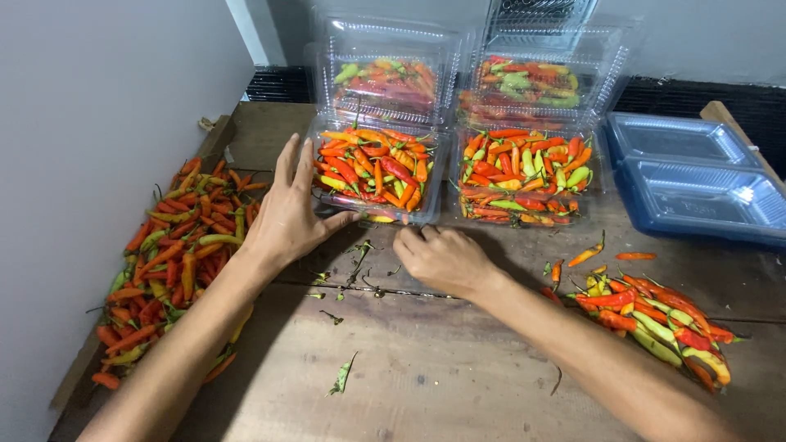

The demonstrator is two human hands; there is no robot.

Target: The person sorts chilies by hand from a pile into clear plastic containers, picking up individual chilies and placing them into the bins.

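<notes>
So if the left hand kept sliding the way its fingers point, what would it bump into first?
Its fingers already rest against the left side of the nearer clear box of chillies. Sliding on, the left hand would probably run along that wall towards the wall behind the table, though depth is hard to judge.

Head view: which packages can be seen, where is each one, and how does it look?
Left clamshell box: clear plastic, lid open, filled with chilies; left hand on its side, right hand near its front.
Right clamshell box: same kind, beside it, filled.
Blue-tinted trays: far right, rectangular, nothing visible inside.
No labels, signs or screens.
</notes>
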